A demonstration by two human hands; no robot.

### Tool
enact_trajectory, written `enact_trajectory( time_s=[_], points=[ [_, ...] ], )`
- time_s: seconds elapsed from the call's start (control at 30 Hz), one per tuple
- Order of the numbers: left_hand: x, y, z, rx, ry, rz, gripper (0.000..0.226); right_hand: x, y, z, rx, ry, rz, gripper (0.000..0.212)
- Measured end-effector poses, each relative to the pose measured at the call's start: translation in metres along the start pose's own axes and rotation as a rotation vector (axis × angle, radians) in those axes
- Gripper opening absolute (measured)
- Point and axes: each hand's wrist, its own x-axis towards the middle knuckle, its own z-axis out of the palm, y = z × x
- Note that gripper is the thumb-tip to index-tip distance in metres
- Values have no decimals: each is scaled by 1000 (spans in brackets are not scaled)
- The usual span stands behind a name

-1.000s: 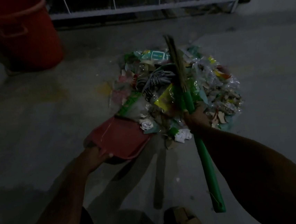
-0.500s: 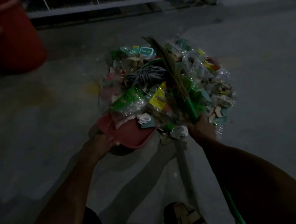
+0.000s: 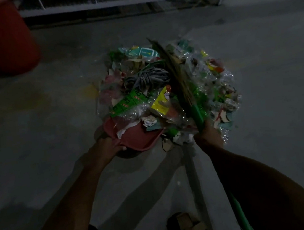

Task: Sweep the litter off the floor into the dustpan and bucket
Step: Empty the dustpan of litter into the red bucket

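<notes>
A heap of litter [image 3: 164,80] lies on the grey concrete floor: plastic wrappers, green and yellow packets, crumpled paper and a coil of grey cord. My left hand [image 3: 106,147] grips the rear edge of a red dustpan [image 3: 136,138], whose mouth is pushed under the near left side of the heap; a few wrappers lie in it. My right hand [image 3: 207,137] holds the green handle of a broom [image 3: 196,114]. Its brown bristles lie across the top of the heap, pointing away from me. A red bucket [image 3: 1,42] stands at the far left.
A white metal rack frame [image 3: 118,2] runs along the back wall. My sandalled foot [image 3: 188,226] shows at the bottom edge. Bare concrete floor [image 3: 36,116] surrounds the heap on the left, right and near sides.
The dustpan has pushed forward under the heap's near edge and wrappers now lie in it. The broom head has tilted left across the heap, with my right hand sliding lower.
</notes>
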Motion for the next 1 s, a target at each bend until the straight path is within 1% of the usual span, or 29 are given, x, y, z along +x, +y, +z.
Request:
enact_trajectory(
  time_s=[0.1, 0.13, 0.23, 0.3, 0.4, 0.47, 0.5, 0.53, 0.63, 0.77, 0.83, 0.93, 1.0],
  points=[
    [5, -2, -7, 1, 10, 50, 78, 3, 4, -6, 31, 75, 40, 40],
    [7, -2, -10, 18, 6, 54, 78, 4, 6, -8, 31, 92, 54, 40],
    [6, 5, -16, 26, -4, 73, 67, 2, 13, -13, 27, 147, 101, 46],
    [4, 8, -16, 5, -8, 92, 61, -5, 16, -16, 21, 152, 141, 48],
    [0, 8, -13, -19, -13, 94, 63, -10, 29, -19, -29, 107, 170, 41],
    [-1, 10, -11, -9, -18, 128, 75, -10, 40, -20, -72, 49, 163, 34],
    [-1, 11, -9, 2, -16, 151, 82, -11, 44, -19, -85, 13, 156, 34],
    [1, 12, -5, -4, -22, 159, 84, -12, 47, -18, -92, -19, 145, 37],
    [3, 21, 1, -32, -34, 151, 68, -19, 50, -14, -83, -103, 104, 48],
    [6, 33, 2, 39, -13, 143, 67, -23, 49, -12, -63, -163, 62, 49],
    [10, 38, -1, 55, -24, 118, 61, -23, 48, -13, -56, -179, 38, 45],
    [14, 46, -6, 108, -19, 103, 58, -26, 45, -10, -48, -188, -15, 32],
    [14, 58, -5, 104, -17, 102, 51, -32, 41, -6, -43, -218, -54, 32]
  ],
)
